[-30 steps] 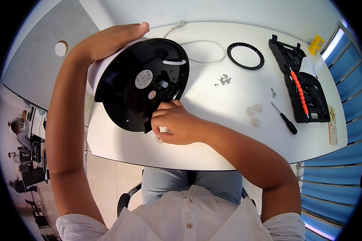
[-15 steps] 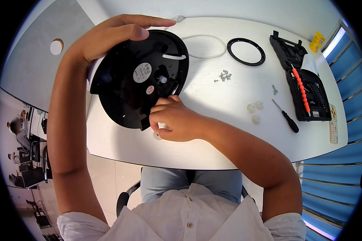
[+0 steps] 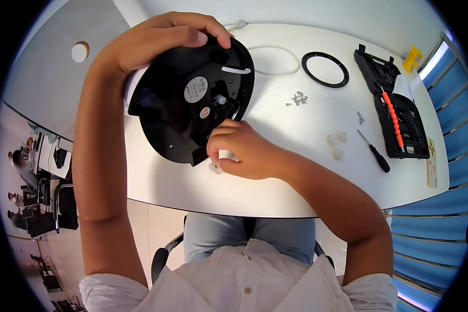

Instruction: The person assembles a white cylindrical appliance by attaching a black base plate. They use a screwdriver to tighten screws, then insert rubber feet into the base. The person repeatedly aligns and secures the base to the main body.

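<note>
A glossy black round appliance base [image 3: 171,125] stands tilted, its underside toward me, with two round stickers, a white cord stub and a small white plug-like part. My left hand [image 3: 161,39] is closed over its far upper rim, the fingers bent down onto the black edge. At the near lower rim, my right hand [image 3: 247,151] pinches a small whitish rubber foot [image 3: 215,168], mostly hidden by the fingers. It touches or nearly touches the base edge; I cannot tell which. Several similar translucent feet [image 3: 338,154] lie on the white table [image 3: 275,192].
To the right lie a black-handled screwdriver [image 3: 378,158], small screws [image 3: 299,99], more screws [image 3: 361,118] and an open black tool case [image 3: 400,125]. Farther back are a black ring [image 3: 342,78] and a white cord [image 3: 275,74]. A remote control [image 3: 431,166] lies at the right edge.
The left fingers, stretched out before, now bend down over the rim. The whole view has shifted slightly, and the right hand keeps its pinch at the base's lower edge.
</note>
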`<state>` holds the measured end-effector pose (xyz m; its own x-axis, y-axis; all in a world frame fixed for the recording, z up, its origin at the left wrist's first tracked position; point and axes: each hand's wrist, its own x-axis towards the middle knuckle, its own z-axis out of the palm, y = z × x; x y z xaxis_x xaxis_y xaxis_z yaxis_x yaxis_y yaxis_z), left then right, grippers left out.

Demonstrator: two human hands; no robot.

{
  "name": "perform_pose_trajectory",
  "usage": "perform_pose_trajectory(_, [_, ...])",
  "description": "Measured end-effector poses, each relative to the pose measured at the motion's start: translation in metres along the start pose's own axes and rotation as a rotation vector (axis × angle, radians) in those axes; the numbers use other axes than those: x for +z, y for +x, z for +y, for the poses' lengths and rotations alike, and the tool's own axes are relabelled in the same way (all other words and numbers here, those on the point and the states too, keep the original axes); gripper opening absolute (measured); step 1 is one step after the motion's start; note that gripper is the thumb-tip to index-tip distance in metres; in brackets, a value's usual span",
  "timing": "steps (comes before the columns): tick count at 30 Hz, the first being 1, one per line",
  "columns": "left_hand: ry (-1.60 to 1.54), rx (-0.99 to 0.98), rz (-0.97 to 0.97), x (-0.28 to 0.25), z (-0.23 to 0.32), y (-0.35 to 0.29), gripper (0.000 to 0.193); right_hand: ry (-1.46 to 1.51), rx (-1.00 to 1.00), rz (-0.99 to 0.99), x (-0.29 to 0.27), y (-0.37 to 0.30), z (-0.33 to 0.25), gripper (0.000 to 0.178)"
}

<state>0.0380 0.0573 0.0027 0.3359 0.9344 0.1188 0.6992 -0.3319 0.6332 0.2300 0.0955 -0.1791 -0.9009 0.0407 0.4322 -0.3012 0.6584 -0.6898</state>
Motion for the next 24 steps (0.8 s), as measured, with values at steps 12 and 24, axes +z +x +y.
perform_pose_trajectory(12, [0.026,-0.041,-0.046,-0.004,0.001,0.003,0.036,-0.209,-0.057,0.515,0.022,0.023,-0.008,0.010])
perform_pose_trajectory(24, [-0.090,-0.068,-0.011,-0.001,-0.002,-0.001,0.033,-0.409,-0.083,0.523,0.032,0.028,-0.005,0.014])
